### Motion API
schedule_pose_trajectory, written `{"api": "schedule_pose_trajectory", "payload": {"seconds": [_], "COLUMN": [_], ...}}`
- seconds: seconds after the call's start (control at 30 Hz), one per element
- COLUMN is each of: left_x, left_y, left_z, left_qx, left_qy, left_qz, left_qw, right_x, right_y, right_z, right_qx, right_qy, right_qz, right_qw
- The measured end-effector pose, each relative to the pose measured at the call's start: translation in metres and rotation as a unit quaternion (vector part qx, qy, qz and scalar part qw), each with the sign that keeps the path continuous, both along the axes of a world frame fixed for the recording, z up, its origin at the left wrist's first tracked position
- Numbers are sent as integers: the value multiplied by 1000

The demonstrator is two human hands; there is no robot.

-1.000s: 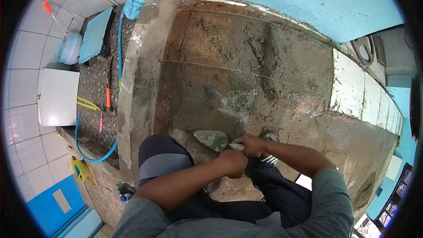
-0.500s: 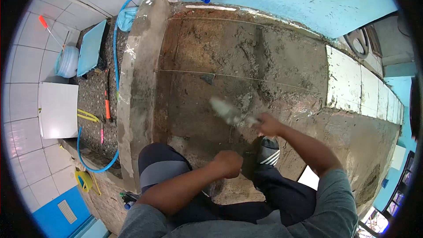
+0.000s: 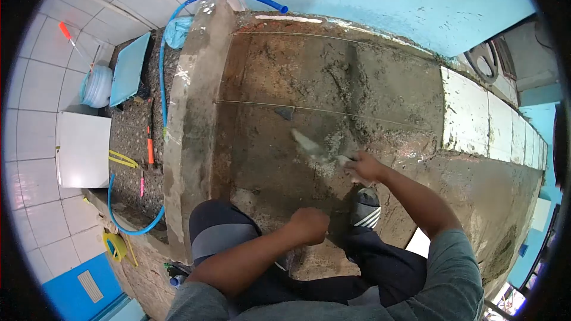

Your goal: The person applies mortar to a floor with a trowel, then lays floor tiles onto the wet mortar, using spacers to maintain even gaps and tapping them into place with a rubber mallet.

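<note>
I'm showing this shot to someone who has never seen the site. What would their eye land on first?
Probably the right hand at centre, gripping a blurred trowel over the wet, grey-brown mortar bed that fills the middle of the view. Next, the bright blue hose curving along the concrete ledge on the left, and the row of white tiles already laid on the right. The left hand is a closed fist above the knee.

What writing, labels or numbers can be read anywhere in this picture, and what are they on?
None can be read. The grey mortar-smeared trowel in the right hand, the blue plastic hose, the white floor tiles and the dark striped sandal show no legible text.
</note>
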State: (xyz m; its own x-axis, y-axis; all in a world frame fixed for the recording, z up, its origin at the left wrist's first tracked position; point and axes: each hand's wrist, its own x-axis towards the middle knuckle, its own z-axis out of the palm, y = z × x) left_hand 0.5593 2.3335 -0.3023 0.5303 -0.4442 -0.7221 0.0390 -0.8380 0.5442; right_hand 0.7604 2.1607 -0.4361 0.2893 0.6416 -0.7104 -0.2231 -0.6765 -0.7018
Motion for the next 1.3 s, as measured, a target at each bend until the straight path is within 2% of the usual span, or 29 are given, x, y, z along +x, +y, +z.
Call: {"api": "schedule_pose_trajectory", "payload": {"seconds": [0.1, 0.2, 0.27, 0.33, 0.4, 0.47, 0.57, 0.6, 0.67, 0.77, 0.87, 0.97, 1.07, 1.13, 1.2, 1.27, 1.3], "left_x": [-1, -7, -15, -16, -15, -14, -19, -16, -14, -28, -21, -4, -6, -1, 9, 19, 18], "left_y": [2, 1, -3, -9, -10, -3, 12, 19, 30, 39, 33, 24, 15, 10, 1, -8, -12], "left_z": [4, 6, 9, 9, 9, 10, 8, 8, 9, -8, -11, 3, -10, -7, 0, 8, 4], "left_qx": [9, 11, 0, 1, 7, 15, 25, 40, 63, 52, 44, 45, 18, 8, 11, 28, 19], "left_qy": [25, 39, 5, 22, 30, 27, -36, -26, -1, -43, 2, 56, 6, -13, -3, 34, 22], "left_qz": [-4, -8, 14, 11, 14, 23, 92, 97, 109, 118, 142, 79, 42, 22, 6, -17, -18], "left_qw": [1000, 999, 1000, 1000, 999, 999, 995, 994, 992, 991, 989, 994, 999, 1000, 1000, 999, 999], "right_x": [24, 54, 54, 54, 65, 69, 93, 98, 105, 140, 156, 167, 181, 173, 139, 92, 82], "right_y": [2, 17, 53, 140, 206, 266, 320, 324, 311, 261, 196, 139, 94, 83, 88, 127, 140], "right_z": [25, 72, 80, 95, 68, 43, 19, 18, 9, 4, 16, 18, -28, -69, -48, 3, 9], "right_qx": [-42, -23, 107, 85, 100, 90, 59, 58, 47, 26, 32, 7, -29, 89, 153, 123, 90], "right_qy": [-118, 34, -44, 35, 22, 45, 101, 74, 25, 81, 41, -22, -82, -160, -164, -55, 21], "right_qz": [26, 37, 34, -51, -35, -103, -130, -170, -248, -238, -293, -377, -406, -311, -237, -222, -223], "right_qw": [992, 998, 993, 995, 994, 990, 984, 981, 967, 968, 955, 926, 910, 933, 945, 966, 970]}}
